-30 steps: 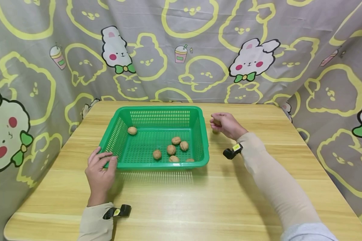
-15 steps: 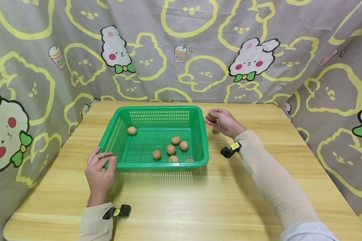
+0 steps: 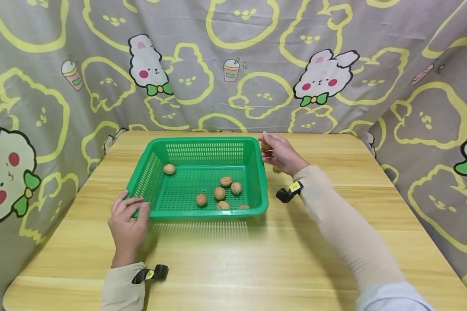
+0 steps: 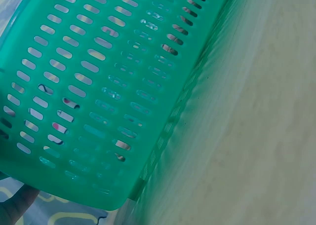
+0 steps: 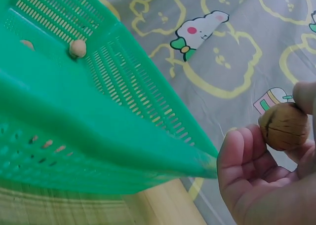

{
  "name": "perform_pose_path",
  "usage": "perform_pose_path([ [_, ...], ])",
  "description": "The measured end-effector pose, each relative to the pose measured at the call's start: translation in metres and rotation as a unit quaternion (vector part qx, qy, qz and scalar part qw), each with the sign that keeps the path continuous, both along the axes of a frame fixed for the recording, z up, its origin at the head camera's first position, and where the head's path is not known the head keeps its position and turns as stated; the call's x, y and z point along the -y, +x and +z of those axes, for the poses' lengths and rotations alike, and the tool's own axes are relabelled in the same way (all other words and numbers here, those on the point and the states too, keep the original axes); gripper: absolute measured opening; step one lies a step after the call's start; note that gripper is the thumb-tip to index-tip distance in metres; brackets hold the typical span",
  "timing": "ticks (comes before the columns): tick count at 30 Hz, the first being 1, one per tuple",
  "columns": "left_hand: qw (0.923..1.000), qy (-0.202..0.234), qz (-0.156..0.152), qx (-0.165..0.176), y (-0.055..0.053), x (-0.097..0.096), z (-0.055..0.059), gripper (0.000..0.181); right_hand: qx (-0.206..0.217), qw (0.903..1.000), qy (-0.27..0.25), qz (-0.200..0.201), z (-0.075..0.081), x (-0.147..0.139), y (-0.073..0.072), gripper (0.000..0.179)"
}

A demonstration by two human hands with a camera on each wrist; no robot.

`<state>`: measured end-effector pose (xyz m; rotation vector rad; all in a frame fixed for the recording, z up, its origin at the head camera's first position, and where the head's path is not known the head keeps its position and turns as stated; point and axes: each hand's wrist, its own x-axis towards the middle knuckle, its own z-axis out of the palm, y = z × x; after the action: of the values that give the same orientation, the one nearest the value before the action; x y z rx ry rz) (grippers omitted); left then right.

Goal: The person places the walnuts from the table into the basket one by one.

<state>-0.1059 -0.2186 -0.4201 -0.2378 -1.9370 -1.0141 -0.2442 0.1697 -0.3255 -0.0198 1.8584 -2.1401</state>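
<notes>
A green plastic basket (image 3: 208,212) with slotted walls stands on the table. Several brown walnuts (image 3: 219,193) lie on its floor, mostly near the front right, and one walnut (image 3: 169,169) sits by the left wall. My left hand (image 3: 128,226) holds the basket's front left corner, thumb at the front rim and fingers along the left side. Beside the basket's far right corner, my right hand (image 3: 282,153) pinches a walnut (image 5: 285,127) between thumb and fingers. Another walnut (image 3: 276,169) is on the table, partly hidden beneath that hand.
The light wooden table (image 3: 218,268) reaches back to a grey curtain (image 3: 202,95) with yellow cartoon outlines, which also encloses both sides. Each wrist carries a small black camera (image 3: 161,272) over a beige sleeve.
My right hand has lifted a walnut and moved left and slightly back, up to the basket's right rim. The left hand stays at its corner, and the walnuts inside have not shifted.
</notes>
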Motion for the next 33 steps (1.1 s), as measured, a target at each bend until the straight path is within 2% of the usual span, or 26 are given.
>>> perform_pose_path([
  [10,1.0000,-0.004,-0.002,0.002,0.000,0.001,-0.001,0.015,-0.011,0.9998,-0.004,0.014,0.003,0.020,-0.001,0.016],
  [16,1.0000,-0.008,0.002,-0.004,0.000,0.000,-0.001,0.018,-0.019,0.9994,0.018,0.025,0.003,0.032,-0.003,0.024],
  [22,1.0000,-0.006,0.002,-0.003,-0.001,0.000,-0.002,0.018,-0.019,0.9981,0.023,0.053,0.002,0.042,-0.002,0.017],
  [27,1.0000,-0.006,-0.001,-0.004,0.000,0.000,-0.002,0.022,-0.054,0.9931,0.070,0.077,-0.004,0.046,-0.004,0.024],
  [33,1.0000,-0.004,0.000,-0.001,-0.001,0.001,-0.002,0.019,-0.081,0.9864,0.127,0.065,-0.011,0.047,-0.008,0.047],
])
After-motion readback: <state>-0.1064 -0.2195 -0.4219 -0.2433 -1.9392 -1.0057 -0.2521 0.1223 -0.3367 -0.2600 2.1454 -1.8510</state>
